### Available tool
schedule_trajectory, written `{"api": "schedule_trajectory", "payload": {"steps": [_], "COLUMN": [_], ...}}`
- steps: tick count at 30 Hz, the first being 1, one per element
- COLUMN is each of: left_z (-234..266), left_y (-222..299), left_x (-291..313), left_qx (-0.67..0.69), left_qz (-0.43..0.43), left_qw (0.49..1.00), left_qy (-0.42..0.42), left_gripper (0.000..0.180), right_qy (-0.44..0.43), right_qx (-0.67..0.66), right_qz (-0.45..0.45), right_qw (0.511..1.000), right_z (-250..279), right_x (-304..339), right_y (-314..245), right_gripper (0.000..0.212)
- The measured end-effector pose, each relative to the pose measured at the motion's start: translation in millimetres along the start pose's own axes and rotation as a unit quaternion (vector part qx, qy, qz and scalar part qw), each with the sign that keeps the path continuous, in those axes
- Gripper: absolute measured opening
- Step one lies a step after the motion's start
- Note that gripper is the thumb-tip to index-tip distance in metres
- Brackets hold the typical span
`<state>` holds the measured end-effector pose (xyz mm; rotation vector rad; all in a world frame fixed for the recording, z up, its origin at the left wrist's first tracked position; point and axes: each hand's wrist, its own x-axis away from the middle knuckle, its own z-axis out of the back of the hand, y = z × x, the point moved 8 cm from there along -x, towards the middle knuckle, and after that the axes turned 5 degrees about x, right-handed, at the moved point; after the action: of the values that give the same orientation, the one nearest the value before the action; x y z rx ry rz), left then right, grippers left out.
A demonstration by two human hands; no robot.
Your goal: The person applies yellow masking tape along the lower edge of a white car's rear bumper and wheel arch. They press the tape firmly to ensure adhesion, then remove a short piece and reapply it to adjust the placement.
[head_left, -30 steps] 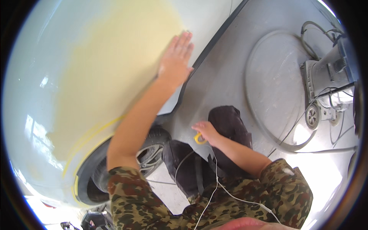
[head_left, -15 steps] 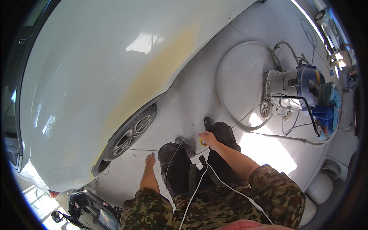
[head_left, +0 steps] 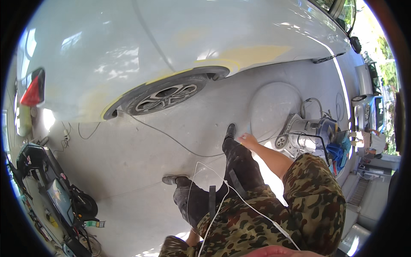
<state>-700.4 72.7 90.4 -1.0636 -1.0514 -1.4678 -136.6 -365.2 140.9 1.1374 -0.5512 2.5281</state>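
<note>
My right hand (head_left: 247, 139) hangs out in front of my right leg, its fingers curled round a roll of yellow tape that is mostly hidden by them. Of my left arm only a bit of forearm (head_left: 192, 238) shows at the lower edge; the left hand itself is out of sight. Ahead stands a light-coloured car (head_left: 150, 47), its wheel (head_left: 167, 97) set in an arch edged with yellow. A yellowish patch (head_left: 252, 55) covers the panel right of that arch. Neither hand touches the car.
A dusty vacuum machine (head_left: 305, 130) with a coiled hose stands on the right. A dark scooter (head_left: 58, 195) is parked at the left. A thin dark cable (head_left: 177, 143) crosses the floor from the wheel toward my feet. White cords (head_left: 222, 188) hang at my front.
My view has swung left along the car, bringing its red tail light and the scooter into sight. My feet have stepped wider apart. My left hand has dropped out of view.
</note>
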Motion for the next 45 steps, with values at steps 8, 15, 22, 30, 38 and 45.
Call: {"api": "schedule_trajectory", "payload": {"steps": [8,15,22,30,38,45], "left_z": [-17.3,113.0,164.4,158.8,205.3,277.5], "left_y": [-107.8,-98.6,-14.7,35.4,73.7,45.8], "left_x": [82.7,58.2,57.6,66.1,69.9,19.7], "left_qx": [0.337,0.499,0.414,0.295,0.216,0.227], "left_qz": [0.031,0.065,-0.014,-0.079,-0.089,-0.096], "left_qw": [0.941,0.860,0.909,0.952,0.972,0.969], "left_qy": [-0.022,0.087,0.045,0.028,0.007,-0.017], "left_gripper": [0.054,0.052,0.053,0.044,0.040,0.037], "right_qy": [-0.116,-0.223,0.030,0.193,0.197,0.159], "right_qx": [0.241,0.049,-0.135,-0.358,-0.404,-0.329], "right_qz": [0.095,0.445,0.183,0.170,0.110,0.192], "right_qw": [0.959,0.866,0.973,0.898,0.886,0.911], "right_z": [-202.8,-274.2,-101.0,143.9,131.6,112.9], "right_x": [110.2,275.5,137.1,50.3,80.0,99.9], "right_y": [-246.8,-500.0,-429.2,-405.2,-433.8,-438.4], "right_gripper": [0.073,0.074,0.112,0.122,0.123,0.112]}}
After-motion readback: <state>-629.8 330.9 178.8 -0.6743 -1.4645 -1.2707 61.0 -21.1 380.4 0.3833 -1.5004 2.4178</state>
